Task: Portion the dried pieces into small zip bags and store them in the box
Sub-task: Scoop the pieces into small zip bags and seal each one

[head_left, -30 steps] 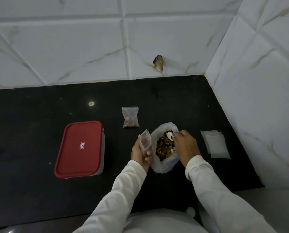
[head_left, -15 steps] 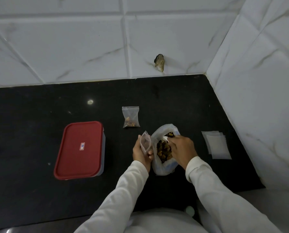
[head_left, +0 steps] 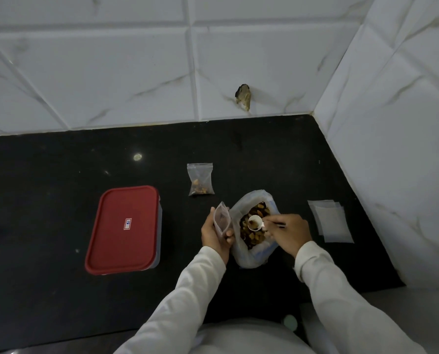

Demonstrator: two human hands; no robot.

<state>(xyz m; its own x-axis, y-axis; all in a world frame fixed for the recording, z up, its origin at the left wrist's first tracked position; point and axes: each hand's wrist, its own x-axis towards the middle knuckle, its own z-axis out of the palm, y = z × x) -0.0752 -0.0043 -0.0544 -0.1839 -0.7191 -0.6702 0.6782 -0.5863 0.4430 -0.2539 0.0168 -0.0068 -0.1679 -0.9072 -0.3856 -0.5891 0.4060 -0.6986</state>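
The black stone counter (head_left: 47, 175) meets a white marble-tiled wall (head_left: 392, 162) at rear and right. Bare counter lies to the left and rear.

The left hand (head_left: 214, 235) grips a small clear zip bag (head_left: 222, 218), held upright just beside the large clear plastic bag (head_left: 249, 259) of brown dried pieces (head_left: 254, 238). The right hand (head_left: 288, 232) pinches a small white scoop (head_left: 254, 223) over those pieces.

The closed red-lidded rectangular box (head_left: 124, 228) sits well to the left. A filled zip bag (head_left: 200, 180) lies behind the large bag. A stack of empty flat bags (head_left: 333, 223) lies near the right wall.
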